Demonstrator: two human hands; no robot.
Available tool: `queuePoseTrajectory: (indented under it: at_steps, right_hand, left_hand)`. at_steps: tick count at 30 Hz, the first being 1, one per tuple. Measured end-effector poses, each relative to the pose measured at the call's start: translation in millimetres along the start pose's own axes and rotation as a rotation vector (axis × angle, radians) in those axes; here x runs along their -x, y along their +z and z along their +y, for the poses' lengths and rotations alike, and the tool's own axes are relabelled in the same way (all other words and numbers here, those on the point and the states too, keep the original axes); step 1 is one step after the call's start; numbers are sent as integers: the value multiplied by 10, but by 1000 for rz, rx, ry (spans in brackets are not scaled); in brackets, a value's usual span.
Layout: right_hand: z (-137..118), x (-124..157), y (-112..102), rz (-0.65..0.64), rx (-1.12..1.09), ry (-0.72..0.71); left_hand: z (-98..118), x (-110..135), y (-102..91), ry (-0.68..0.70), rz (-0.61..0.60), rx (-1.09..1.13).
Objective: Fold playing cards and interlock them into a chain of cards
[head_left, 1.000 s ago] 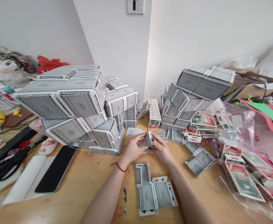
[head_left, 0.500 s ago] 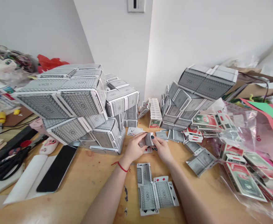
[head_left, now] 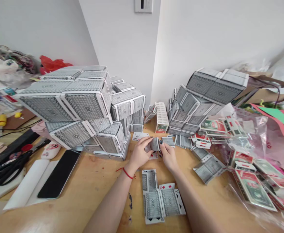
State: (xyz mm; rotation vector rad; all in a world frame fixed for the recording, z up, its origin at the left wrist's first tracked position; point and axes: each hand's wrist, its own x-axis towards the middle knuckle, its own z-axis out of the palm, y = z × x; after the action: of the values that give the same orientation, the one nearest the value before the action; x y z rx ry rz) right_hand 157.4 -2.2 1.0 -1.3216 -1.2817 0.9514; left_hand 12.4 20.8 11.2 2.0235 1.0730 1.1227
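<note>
Between my hands is a grey-backed playing card, seemingly bent or folded. My left hand grips it from the left, fingers over the top and thumb below. My right hand pinches at its right edge, thumb and fingers together. Under them a face-up card with red marks lies partly hidden. Nearer me, interlocked folded cards lie flat on the wooden table. Beyond my hands are a white-faced card and a grey-backed card.
Stacked card-covered blocks stand at left and right. A row of card boxes sits between them. A black phone, scissors and a paper roll lie left. Opened card boxes and plastic crowd the right.
My right fingers have shifted slightly at the card's right edge, their tips now closer together. My left hand keeps its hold in nearly the same place.
</note>
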Motion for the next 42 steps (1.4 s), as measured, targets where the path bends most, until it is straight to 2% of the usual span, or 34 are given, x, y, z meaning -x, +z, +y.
queuePoseTrajectory:
  at_steps: [4,8,16,21,24,27,32,38,42]
  right_hand:
    - [-16,4,8,-48,-1,-119]
    - [-3,7,17,-69,38,-158]
    - [16,8,-72,-184,-55,0]
    - [-10,-3,-68,-178,-134,51]
    - [-32,10,-37,-246,-120,26]
    - [-55,29,-16,-338,-92,2]
    - [-70,46,13,-405,-101,18]
    - [-65,58,51,-380,-124,33]
    - [-38,63,68,-304,-126,71]
  left_hand:
    - [-4,-4,-15,8,15,-8]
    - [-15,4,-23,14,10,-20]
    - [26,15,-40,29,-36,-8]
    - [85,1,-33,3,-69,76]
    - [93,0,-5,-85,-17,111]
    - [66,-2,31,-220,38,45]
    - [41,-28,55,-298,105,2]
    - [60,-11,49,-351,272,-87]
    - [55,4,49,-299,245,-140]
